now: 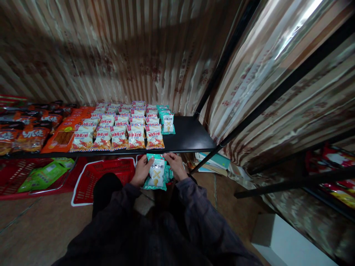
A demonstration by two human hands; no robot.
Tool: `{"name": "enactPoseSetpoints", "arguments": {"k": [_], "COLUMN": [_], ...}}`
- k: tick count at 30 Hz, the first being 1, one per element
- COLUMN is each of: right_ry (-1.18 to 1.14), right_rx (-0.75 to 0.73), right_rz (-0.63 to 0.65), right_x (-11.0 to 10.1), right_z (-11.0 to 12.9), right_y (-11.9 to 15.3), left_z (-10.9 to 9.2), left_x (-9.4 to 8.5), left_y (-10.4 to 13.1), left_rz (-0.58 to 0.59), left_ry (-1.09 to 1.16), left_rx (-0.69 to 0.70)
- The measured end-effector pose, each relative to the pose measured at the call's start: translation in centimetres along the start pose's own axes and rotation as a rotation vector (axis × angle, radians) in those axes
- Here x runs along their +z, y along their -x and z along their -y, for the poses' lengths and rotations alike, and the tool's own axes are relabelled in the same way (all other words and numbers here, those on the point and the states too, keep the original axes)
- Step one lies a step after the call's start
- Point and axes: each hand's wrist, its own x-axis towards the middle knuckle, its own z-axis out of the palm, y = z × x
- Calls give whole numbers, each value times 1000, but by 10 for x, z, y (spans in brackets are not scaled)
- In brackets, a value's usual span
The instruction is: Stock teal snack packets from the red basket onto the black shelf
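Between my two hands, just in front of the shelf edge, is a teal and white snack bag point(156, 173), its printed front facing up. My left hand point(142, 170) pinches its upper left side. My right hand point(175, 166) has its fingers closed at the upper right corner. More teal packaging shows beneath, partly hidden by the held bag. On the black shelf point(191, 135) stands a short column of matching teal bags point(168, 123). Left of them are rows of white and orange snack bags point(136, 136).
Orange packets point(59, 136) and dark-topped snack bags point(30, 136) fill the shelf's left. Below are a red basket point(104, 177) and green packets point(46, 175). A black metal post point(235, 129) slants at right, near stacked papers point(212, 162) and a white box point(294, 240).
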Motion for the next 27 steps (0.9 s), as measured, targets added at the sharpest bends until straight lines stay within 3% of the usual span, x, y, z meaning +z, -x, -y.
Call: {"name": "enactPoseSetpoints", "arguments": {"k": [8, 13, 18, 23, 27], "right_ry": [-51, -84, -44, -38, -28], "right_rx": [-70, -107, -126, -141, -152], "right_rz": [-102, -135, -187, -254, -303], "right_x": [4, 1, -1, -6, -12], "right_z": [5, 12, 14, 15, 18], "right_y": [-11, -18, -22, -28, -33], "left_z": [-13, -18, -17, -11, -4], "left_x": [4, 5, 8, 6, 3], "left_y": [5, 12, 19, 24, 28], "left_rz": [36, 158, 227, 214, 107], "left_ry": [75, 134, 110, 62, 31], "left_rx": [-60, -177, -155, -84, -110]}}
